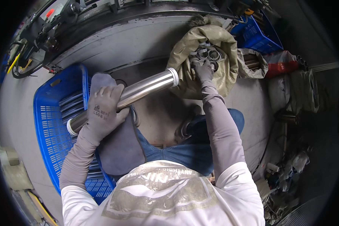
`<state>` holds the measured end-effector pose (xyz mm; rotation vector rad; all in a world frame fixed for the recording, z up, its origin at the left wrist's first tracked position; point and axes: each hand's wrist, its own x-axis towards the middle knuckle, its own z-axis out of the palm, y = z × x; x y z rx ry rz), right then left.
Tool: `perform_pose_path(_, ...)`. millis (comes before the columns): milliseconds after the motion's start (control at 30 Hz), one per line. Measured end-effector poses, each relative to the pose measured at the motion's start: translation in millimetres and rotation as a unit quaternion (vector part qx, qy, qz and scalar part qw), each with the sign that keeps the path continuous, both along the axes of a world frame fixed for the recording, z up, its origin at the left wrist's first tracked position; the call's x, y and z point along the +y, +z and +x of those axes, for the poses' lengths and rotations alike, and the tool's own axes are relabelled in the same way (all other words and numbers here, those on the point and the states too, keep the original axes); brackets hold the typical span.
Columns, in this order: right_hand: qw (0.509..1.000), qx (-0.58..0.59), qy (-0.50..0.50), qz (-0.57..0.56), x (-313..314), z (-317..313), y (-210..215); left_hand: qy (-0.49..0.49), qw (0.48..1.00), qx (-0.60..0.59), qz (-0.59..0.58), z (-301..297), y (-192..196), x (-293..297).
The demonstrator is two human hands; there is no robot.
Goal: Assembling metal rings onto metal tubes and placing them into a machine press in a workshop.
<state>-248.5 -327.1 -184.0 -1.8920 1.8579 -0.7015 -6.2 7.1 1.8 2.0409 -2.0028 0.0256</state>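
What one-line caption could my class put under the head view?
Gloved left hand grips a shiny metal tube, one end over a blue crate; right hand among rings in a sack.

Head-worn fisheye view, angled steeply downward.
The scene is viewed from the left one of two wide cameras worn side by side on the head, with the picture kept upright. The white shirt [158, 192] is shown nearest, along the lower edge, and the jeans [162, 152] are seen just beyond it; the left hand [104, 106] and right hand [204, 70] are looked down upon from above and behind. Floor [252, 109] is taken in farther out, machinery [49, 41] is caught at the upper left, and straight edges are bent toward the dark, rounded rim.
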Motion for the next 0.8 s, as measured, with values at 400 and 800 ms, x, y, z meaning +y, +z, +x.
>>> perform_pose_path(400, 0.867, -0.439, 0.191, 0.141, -6.2, -46.5, 49.6, -0.007, 1.0, 0.008, -0.021, 3.5, 0.3, 4.9)
perform_pose_path(800, 0.625, -0.717, 0.181, 0.25, 63.2, -67.0, 121.5, -0.043, 0.971, -0.137, -0.191, 48.1, 53.3, -117.0)
